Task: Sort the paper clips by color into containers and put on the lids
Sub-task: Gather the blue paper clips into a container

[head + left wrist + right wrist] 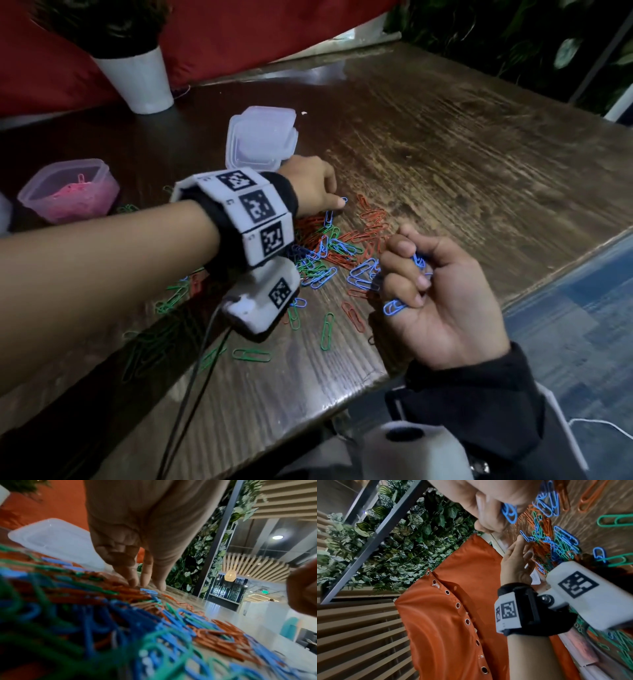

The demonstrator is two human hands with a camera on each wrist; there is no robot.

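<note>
A mixed pile of red, blue and green paper clips [337, 248] lies on the wooden table [462, 144]. My left hand [337, 202] reaches over the pile's far edge, its straight fingertips [137, 583] down on the table beside a single blue clip [149, 592]. My right hand [411, 274] hovers palm up at the pile's right side, fingers curled round a bunch of blue clips [418, 263]; one [510, 512] sticks out of its grip. A lidless tub of pink clips [68, 192] stands at the left. Empty clear tubs [262, 140] are stacked behind my left hand.
A white plant pot [138, 82] stands at the back left against red cloth [239, 37]. Loose green clips [171, 298] lie under my left forearm, more near the table's front edge [376, 378]. A cable [202, 370] hangs from my left wrist camera.
</note>
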